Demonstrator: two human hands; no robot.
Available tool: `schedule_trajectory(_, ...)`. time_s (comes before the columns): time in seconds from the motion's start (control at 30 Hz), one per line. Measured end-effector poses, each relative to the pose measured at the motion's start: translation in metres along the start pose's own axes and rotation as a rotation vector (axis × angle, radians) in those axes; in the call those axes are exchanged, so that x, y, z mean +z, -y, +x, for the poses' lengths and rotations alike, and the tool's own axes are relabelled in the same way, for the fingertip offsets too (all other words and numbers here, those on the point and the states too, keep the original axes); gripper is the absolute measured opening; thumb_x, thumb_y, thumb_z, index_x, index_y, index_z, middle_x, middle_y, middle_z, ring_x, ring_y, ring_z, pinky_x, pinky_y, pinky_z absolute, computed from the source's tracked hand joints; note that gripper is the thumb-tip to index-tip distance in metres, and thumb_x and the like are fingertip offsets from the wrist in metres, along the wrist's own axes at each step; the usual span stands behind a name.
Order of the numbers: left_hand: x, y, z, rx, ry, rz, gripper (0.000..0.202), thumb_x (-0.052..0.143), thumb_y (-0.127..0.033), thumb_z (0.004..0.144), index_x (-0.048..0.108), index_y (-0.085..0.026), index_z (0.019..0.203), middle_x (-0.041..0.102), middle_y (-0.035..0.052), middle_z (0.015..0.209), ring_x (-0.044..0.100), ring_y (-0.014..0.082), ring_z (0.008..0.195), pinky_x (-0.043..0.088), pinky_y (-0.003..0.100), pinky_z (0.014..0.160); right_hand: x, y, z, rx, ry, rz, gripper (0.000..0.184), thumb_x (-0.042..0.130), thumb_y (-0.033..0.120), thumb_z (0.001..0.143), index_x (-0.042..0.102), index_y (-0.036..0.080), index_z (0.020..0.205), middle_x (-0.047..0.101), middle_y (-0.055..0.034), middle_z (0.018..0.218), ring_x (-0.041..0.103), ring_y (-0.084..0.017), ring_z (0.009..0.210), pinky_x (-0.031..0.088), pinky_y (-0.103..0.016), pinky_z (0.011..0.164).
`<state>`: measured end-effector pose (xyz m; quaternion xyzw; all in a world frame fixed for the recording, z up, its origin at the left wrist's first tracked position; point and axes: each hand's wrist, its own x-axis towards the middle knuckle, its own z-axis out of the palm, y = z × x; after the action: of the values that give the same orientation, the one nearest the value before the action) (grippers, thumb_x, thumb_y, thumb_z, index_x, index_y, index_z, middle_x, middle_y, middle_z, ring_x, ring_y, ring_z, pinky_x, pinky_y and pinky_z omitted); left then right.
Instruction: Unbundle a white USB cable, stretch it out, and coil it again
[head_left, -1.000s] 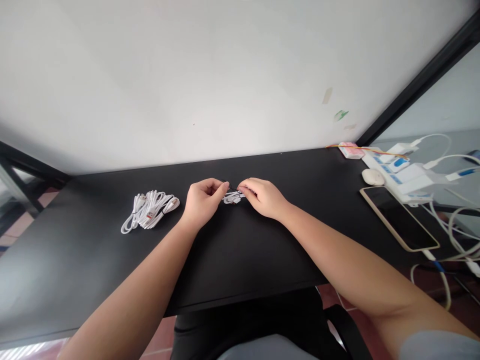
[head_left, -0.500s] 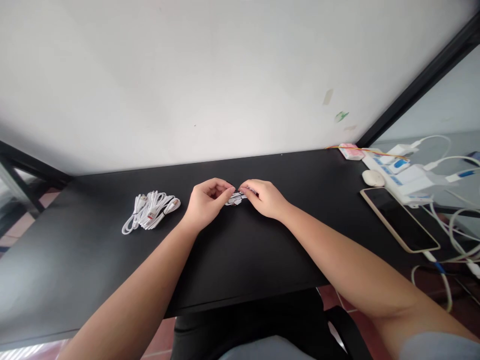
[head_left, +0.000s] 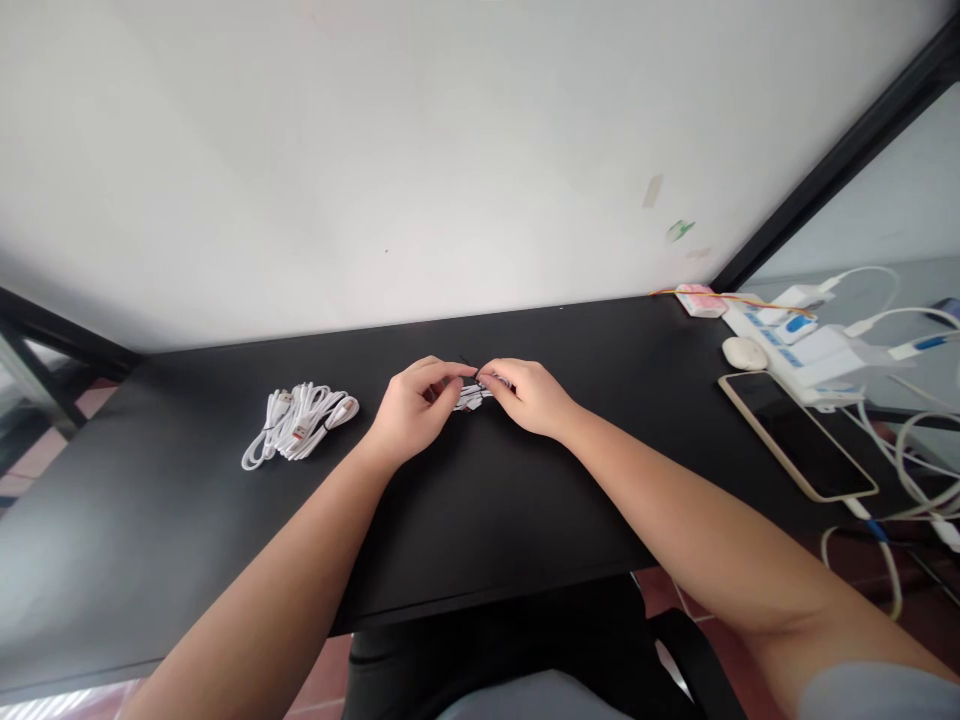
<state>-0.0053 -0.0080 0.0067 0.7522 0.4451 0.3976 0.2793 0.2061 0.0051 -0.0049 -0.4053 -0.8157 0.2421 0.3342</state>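
Note:
A coiled white cable (head_left: 472,399) lies under my fingertips on the black table, partly covered by them. A thin black twist tie (head_left: 465,361) runs around its middle, and a loose end sticks up beyond my fingers. My left hand (head_left: 417,405) is closed in a pinch at the tie, index finger stretched to the knot. Thumb and fingers of my right hand (head_left: 529,396) are closed on the cable's right part, right beside the tie. To the left rests a pile of white cables (head_left: 304,420), bundled with black ties and showing USB plugs.
At the right, a phone (head_left: 799,437) lies plugged in beside a white earbud case (head_left: 744,353). Behind them, a power strip (head_left: 780,350) carries several chargers and cords. A small pink box (head_left: 700,300) stands near the wall (head_left: 450,160), at the back of the black table (head_left: 495,520).
My left fingertips have shifted slightly right, toward the right hand. The tie's loose end now shows above them. The right hand stays on the cable.

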Motion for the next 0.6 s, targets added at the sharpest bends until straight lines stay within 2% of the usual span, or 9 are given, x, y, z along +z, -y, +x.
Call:
schedule_trajectory(0.2,0.0003,-0.0017,0.0008,0.05,-0.013,0.139,0.028,0.059,-0.03,0.093,0.075,-0.024,0.114,0.065,0.0044,0.094,0.054,0.0107,0.064,0.048,0.026,0.065,-0.0002,0.0002,0.0003,-0.008,-0.005,-0.004,0.023,0.046,0.029,0.102,0.065,0.02,0.092,0.068,-0.0034,0.086,0.059,-0.016,0.076,0.042,-0.028,0.071)
schedule_trajectory(0.47,-0.0001,0.0037,0.0015,0.098,-0.082,0.304,0.022,0.065,-0.036,0.091,0.076,-0.022,0.104,0.064,0.0034,0.09,0.05,0.0108,0.062,0.044,0.026,0.063,0.0,0.002,0.0001,-0.021,-0.001,0.018,0.02,0.05,0.027,0.101,0.068,0.02,0.095,0.07,-0.0026,0.089,0.06,-0.015,0.075,0.042,-0.027,0.07)
schedule_trajectory(0.6,-0.0011,0.0035,0.0011,0.099,-0.085,0.337,0.021,0.064,-0.037,0.092,0.076,-0.023,0.101,0.065,0.0041,0.094,0.052,0.0118,0.065,0.046,0.027,0.066,-0.0007,0.0033,-0.0005,-0.032,0.001,0.026,0.019,0.051,0.027,0.1,0.068,0.02,0.097,0.071,-0.0037,0.091,0.061,-0.016,0.076,0.043,-0.028,0.071)
